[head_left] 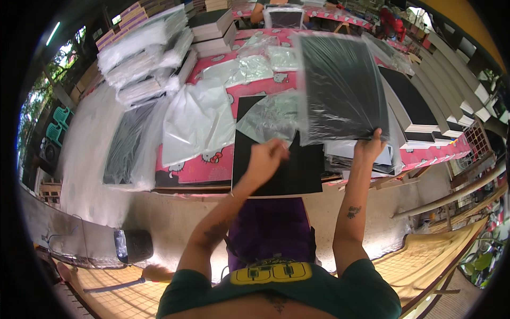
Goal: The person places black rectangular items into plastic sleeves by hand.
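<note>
Right fingers (374,139) on black bagged sheet (342,85)

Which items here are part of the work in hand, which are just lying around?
In hand:
right hand gripping the bagged black sheet
left hand over the black board
clear bag on that board

Lying about:
stacked books
white plastic sheet
bundles of wrapped sheets
pink tablecloth

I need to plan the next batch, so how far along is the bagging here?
Done: wrapped bundles are stacked at the far left. In hand: the right hand lifts a bagged black sheet; the left hand is at a clear bag over a bare black sheet. Left: unwrapped stacks at right, empty bags.
</note>
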`<move>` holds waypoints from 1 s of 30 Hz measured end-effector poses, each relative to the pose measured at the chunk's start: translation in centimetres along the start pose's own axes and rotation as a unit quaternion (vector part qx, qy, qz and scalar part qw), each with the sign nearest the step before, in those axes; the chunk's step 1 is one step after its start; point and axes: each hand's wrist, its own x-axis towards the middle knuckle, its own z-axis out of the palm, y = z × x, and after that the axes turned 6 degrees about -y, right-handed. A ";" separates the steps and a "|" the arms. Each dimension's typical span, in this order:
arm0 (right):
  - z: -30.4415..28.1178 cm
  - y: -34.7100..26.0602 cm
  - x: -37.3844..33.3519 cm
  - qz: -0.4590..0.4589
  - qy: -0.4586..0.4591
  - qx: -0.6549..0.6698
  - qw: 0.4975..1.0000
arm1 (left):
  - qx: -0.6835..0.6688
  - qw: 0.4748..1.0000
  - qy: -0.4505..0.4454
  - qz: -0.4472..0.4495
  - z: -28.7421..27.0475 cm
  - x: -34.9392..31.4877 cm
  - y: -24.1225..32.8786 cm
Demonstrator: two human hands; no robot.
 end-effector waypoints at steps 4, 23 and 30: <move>-4.9 0.0 3.3 -0.034 0.097 -0.092 0.990 | 0.274 0.949 0.062 0.140 -4.2 3.1 -2.3; -1.2 5.4 -9.5 0.499 -0.339 -0.271 0.750 | 0.284 0.932 -0.031 0.225 -2.1 -5.4 1.0; -1.2 2.7 -9.0 0.451 -0.273 -0.181 0.830 | -0.100 0.938 0.277 -0.183 -9.6 -5.4 -4.8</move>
